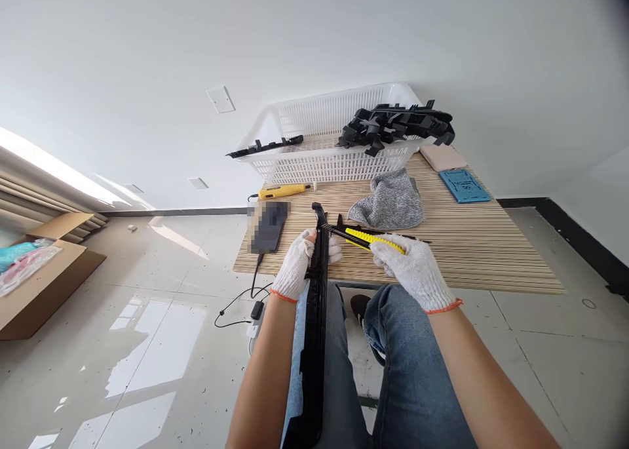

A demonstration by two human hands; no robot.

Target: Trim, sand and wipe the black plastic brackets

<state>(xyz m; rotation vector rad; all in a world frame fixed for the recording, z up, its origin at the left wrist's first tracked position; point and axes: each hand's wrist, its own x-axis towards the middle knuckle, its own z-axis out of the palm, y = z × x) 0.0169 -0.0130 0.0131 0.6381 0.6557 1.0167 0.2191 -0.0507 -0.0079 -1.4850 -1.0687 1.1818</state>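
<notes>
My left hand, in a white knit glove, is closed round a long black plastic part that runs from my lap up past the table edge. My right hand, also gloved, grips a yellow and black utility knife. The knife's blade end lies against the upper section of the black part, just right of my left fingers. Both hands hover over the near edge of the striped wooden table.
A white plastic basket at the back of the table holds black plastic parts. A grey cloth, a blue pad, a beige pad, a yellow tool and a phone on a cable lie on the table. A cardboard box stands on the floor at left.
</notes>
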